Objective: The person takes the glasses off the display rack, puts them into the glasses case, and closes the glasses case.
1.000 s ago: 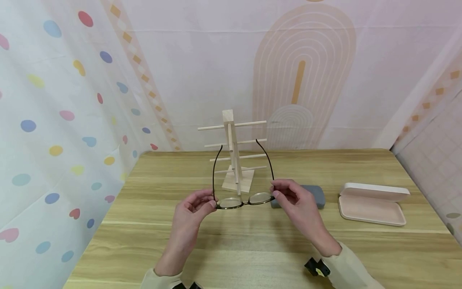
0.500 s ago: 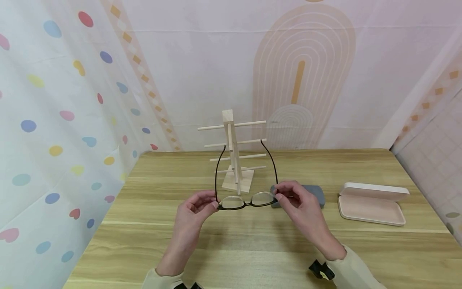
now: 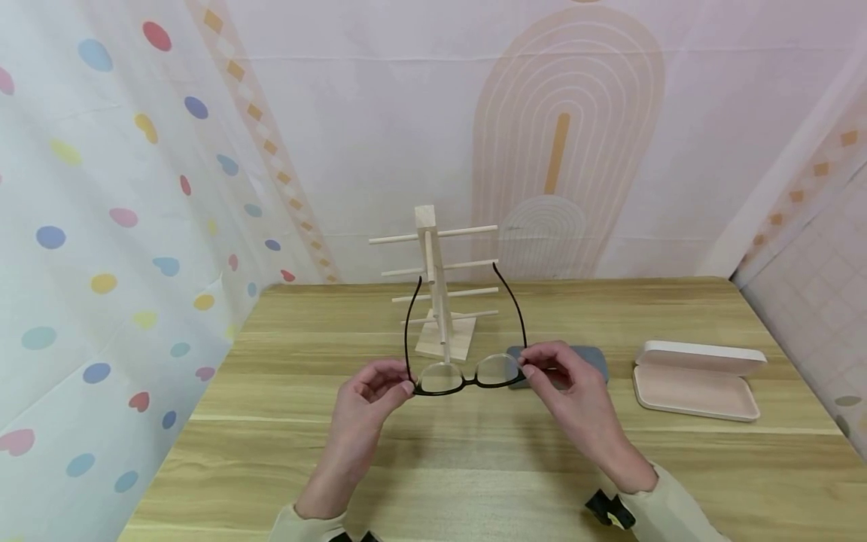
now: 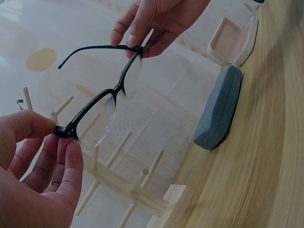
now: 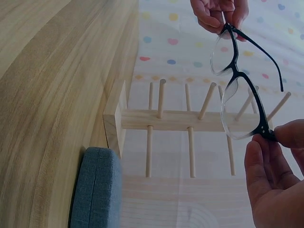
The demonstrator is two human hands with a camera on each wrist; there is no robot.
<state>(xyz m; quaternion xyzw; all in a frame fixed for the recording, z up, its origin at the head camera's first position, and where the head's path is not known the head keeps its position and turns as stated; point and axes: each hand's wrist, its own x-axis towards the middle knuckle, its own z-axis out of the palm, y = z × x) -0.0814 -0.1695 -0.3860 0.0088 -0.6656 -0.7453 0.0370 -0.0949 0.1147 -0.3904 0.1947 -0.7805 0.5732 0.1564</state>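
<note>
Black-framed eyeglasses (image 3: 470,382) with clear lower rims are held in the air above the table, temples spread and pointing away toward the stand. My left hand (image 3: 369,406) pinches the left hinge corner between thumb and fingers. At the opposite hinge corner, my right hand (image 3: 572,395) pinches the frame the same way. Both grips also show in the left wrist view, where the eyeglasses (image 4: 95,100) cross the middle. Behind them stands a wooden eyeglass stand (image 3: 433,256) with several horizontal pegs. The pegs bear no glasses.
A blue-grey glasses case (image 4: 219,107), closed, lies on the wooden table (image 3: 271,452) behind my right hand. Farther right sits an open case (image 3: 698,388) with a pink lining and white lid. Patterned curtains (image 3: 366,135) hang behind and at the left.
Both hands have shifted slightly right with the eyeglasses. The front of the frame has tilted, so the lenses show taller than before. Stand and cases stay in place.
</note>
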